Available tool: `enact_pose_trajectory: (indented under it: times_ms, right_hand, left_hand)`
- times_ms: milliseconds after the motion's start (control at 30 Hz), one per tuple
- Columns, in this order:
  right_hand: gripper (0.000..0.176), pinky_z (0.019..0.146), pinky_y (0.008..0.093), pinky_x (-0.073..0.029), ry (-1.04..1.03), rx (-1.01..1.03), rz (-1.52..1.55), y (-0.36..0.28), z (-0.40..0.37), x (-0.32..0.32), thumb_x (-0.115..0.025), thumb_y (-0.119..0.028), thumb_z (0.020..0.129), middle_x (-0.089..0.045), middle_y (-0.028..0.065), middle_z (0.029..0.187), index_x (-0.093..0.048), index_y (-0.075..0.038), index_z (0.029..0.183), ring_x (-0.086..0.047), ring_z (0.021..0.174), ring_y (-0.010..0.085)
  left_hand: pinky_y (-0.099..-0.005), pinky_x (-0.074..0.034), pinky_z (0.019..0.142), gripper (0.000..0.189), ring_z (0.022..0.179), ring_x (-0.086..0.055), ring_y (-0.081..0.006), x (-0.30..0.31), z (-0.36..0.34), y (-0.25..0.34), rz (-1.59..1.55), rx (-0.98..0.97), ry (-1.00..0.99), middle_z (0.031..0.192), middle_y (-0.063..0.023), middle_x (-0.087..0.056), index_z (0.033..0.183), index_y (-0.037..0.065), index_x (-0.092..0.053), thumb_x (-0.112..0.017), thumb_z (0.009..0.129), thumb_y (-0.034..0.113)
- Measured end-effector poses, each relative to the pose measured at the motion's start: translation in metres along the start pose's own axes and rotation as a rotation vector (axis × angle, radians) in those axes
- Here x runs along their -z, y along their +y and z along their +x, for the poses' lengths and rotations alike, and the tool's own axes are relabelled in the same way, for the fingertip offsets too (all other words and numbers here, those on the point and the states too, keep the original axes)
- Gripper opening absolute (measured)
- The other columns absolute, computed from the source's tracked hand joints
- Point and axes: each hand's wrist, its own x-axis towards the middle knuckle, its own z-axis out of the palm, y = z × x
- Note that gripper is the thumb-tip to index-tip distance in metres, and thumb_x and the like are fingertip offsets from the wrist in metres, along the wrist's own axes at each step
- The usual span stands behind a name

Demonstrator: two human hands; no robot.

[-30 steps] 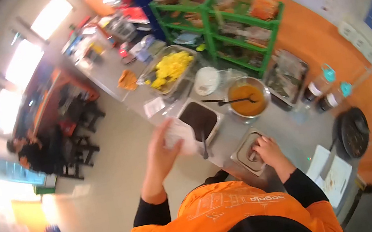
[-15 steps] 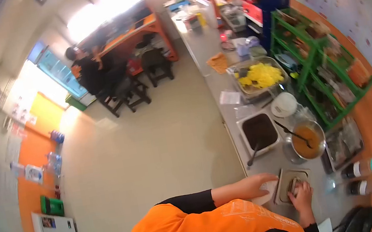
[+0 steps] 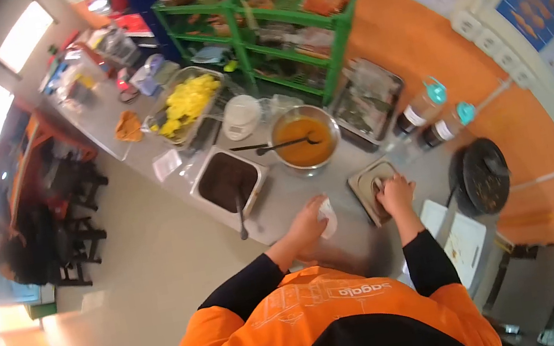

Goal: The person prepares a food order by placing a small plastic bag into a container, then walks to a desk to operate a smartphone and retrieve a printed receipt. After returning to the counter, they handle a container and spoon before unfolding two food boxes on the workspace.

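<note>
My left hand (image 3: pixel 306 224) is closed around the edge of a thin white sheet (image 3: pixel 328 218), which hangs over the steel counter on the palm side. To the right, my right hand (image 3: pixel 396 194) has its fingers curled at the middle of a rectangular steel lid (image 3: pixel 361 186), where its handle sits; the fingers hide much of the handle. Behind the hands stands a steel bowl (image 3: pixel 334 135) of orange sauce with black-handled ladles across it. A square steel pan (image 3: pixel 260 179) of dark brown sauce, with a ladle (image 3: pixel 241 215), lies left of it.
Two bottles with turquoise caps (image 3: pixel 434 89), a tray of bagged items (image 3: pixel 371 98) and a black mortar (image 3: pixel 485 175) stand at right. A white board (image 3: pixel 470 243) lies nearer. Farther left are a white scale (image 3: pixel 241 116), a tray of yellow pieces (image 3: pixel 193 99) and green racks (image 3: pixel 336 46).
My view has swung to the right, bringing the mortar and board into sight. My left hand, with the white sheet, is now farther from the lid; my right hand stays at the lid.
</note>
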Motion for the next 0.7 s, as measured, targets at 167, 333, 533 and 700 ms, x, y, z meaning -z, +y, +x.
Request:
enact_pose_trajectory:
  times_ms: [167,333,533,700]
  right_hand:
    - [0.029,0.095,0.0558,-0.041,-0.014,-0.142,-0.015,0.056,0.028,0.004,-0.070,-0.031,0.080,-0.062,0.0071,0.122,-0.073,-0.009,0.099,-0.061,0.114,0.0257]
    - [0.030,0.097,0.0600,-0.040,0.017,-0.204,0.063,0.068,0.036,-0.013,-0.068,-0.027,0.085,-0.060,0.0089,0.122,-0.065,-0.008,0.107,-0.063,0.111,0.0288]
    - [0.036,0.094,0.0568,-0.043,0.136,-0.229,0.071,0.039,0.015,-0.001,-0.066,-0.025,0.089,-0.057,0.0096,0.128,-0.057,-0.009,0.119,-0.058,0.118,0.0309]
    - [0.028,0.093,0.0551,-0.044,0.095,-0.248,0.087,0.049,0.030,-0.020,-0.062,-0.020,0.091,-0.061,0.0104,0.120,-0.058,-0.009,0.117,-0.058,0.116,0.0311]
  left_hand:
    - [-0.0419,-0.036,0.115,0.068,0.138,-0.041,-0.0410,-0.031,0.054,-0.003,-0.077,-0.094,-0.030,0.150,-0.0230,-0.042,0.147,0.003,-0.040,-0.062,0.083,0.003]
    - [-0.0439,-0.036,0.114,0.065,0.138,-0.041,-0.0378,-0.043,0.073,-0.020,0.120,-0.174,0.131,0.152,-0.0164,-0.041,0.145,0.008,-0.047,-0.064,0.082,0.002]
    - [-0.0480,-0.035,0.109,0.051,0.135,-0.044,-0.0298,-0.038,0.059,-0.023,0.457,-0.251,0.266,0.146,-0.0068,-0.049,0.133,0.014,-0.059,-0.067,0.083,0.010]
    - [-0.0467,-0.033,0.110,0.043,0.135,-0.044,-0.0265,-0.043,0.049,-0.030,0.564,-0.407,0.215,0.138,-0.0040,-0.054,0.126,0.015,-0.062,-0.067,0.084,0.016]
